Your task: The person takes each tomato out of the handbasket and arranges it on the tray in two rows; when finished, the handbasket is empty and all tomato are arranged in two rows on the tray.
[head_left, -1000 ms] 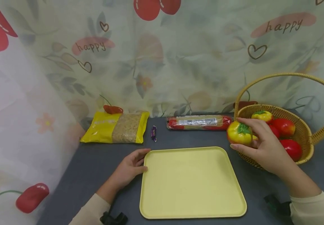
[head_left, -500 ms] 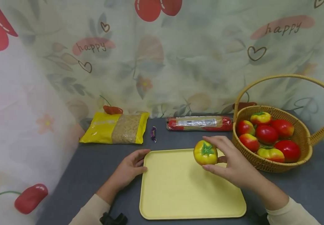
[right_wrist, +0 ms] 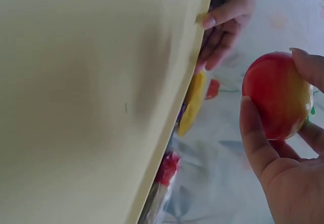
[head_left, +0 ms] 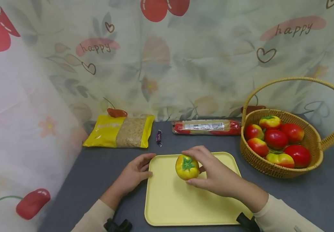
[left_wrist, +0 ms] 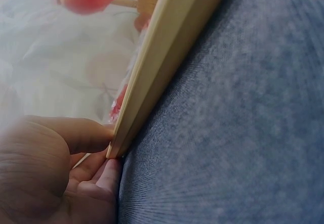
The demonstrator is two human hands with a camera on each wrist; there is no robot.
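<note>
In the head view my right hand (head_left: 216, 172) holds a yellow-and-red tomato (head_left: 187, 167) with a green star-shaped top, pinched between thumb and fingers. It is held over the pale yellow tray (head_left: 167, 206). The right wrist view shows the tomato's red underside (right_wrist: 271, 92), raised apart from the tray surface. My left hand (head_left: 133, 172) grips the tray's left rim near its far corner. Up close in the left wrist view, a thumb and fingers (left_wrist: 88, 135) pinch that rim (left_wrist: 152, 77).
A wicker basket (head_left: 249, 158) of several red and yellow fruits stands at the right, its tall handle arching up. Along the back lie a yellow bag of oats (head_left: 130, 132), a purple wrapped candy (head_left: 158, 138) and a red-ended noodle pack (head_left: 207, 127). A patterned curtain (head_left: 178, 74) hangs behind.
My right hand has carried the tomato from beside the basket leftward to over the tray. My left hand has stayed at the tray's rim.
</note>
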